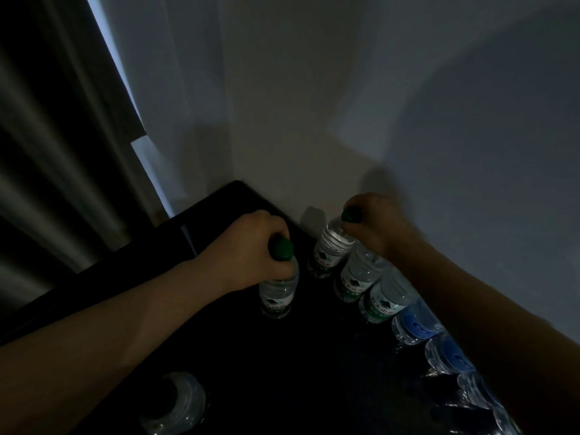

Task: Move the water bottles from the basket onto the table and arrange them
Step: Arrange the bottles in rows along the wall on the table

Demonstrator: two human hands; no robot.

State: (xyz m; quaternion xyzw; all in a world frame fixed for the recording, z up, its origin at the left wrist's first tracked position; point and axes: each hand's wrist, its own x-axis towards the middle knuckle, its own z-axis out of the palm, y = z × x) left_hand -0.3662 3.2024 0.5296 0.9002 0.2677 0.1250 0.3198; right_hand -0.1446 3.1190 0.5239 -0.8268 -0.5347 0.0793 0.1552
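In dim light, my left hand [251, 246] grips the neck of a green-capped water bottle [277, 293] that stands upright on the dark table [314, 372]. My right hand [376, 227] holds the green cap end of another green-label bottle [329, 249] at the far corner, against the wall. That bottle heads a row along the wall: two more green-label bottles [356, 281] [384, 301], then blue-label bottles [417, 324] partly hidden under my right forearm. The basket is out of sight.
A lone clear bottle [175, 403] stands near the table's front left. A white wall [345, 120] borders the table at back and right. A dark curtain [47, 152] hangs at left beyond the table's edge.
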